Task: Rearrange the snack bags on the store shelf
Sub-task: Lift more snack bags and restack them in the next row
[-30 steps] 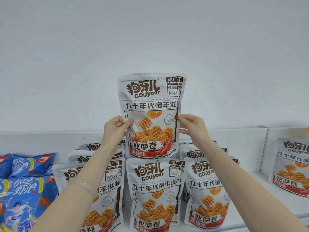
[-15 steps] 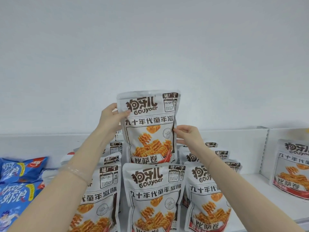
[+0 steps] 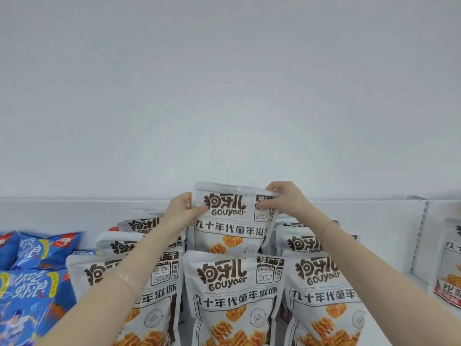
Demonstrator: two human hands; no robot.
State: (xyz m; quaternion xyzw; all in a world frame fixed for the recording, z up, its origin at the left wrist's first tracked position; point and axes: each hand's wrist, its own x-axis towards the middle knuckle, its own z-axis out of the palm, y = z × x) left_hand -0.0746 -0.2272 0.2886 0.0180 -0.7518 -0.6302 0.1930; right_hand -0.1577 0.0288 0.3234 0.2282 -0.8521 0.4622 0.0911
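A white Gouyaer snack bag (image 3: 230, 221) stands upright in the middle row, behind the front centre bag (image 3: 233, 295). My left hand (image 3: 183, 211) pinches its top left corner. Its top right corner is pinched by my right hand (image 3: 282, 199). The held bag's lower half is hidden by the front bag. More of the same white bags stand in rows at the left (image 3: 152, 283) and the right (image 3: 321, 290).
Blue snack bags (image 3: 32, 270) are piled at the left of the shelf. A perforated white divider (image 3: 421, 236) stands at the right, with another white bag (image 3: 449, 263) beyond it. The white back wall (image 3: 224, 96) rises behind the shelf.
The held bag has come down from above the rows into the middle row behind the front bag. Both hands have slid from its sides up to its top corners.
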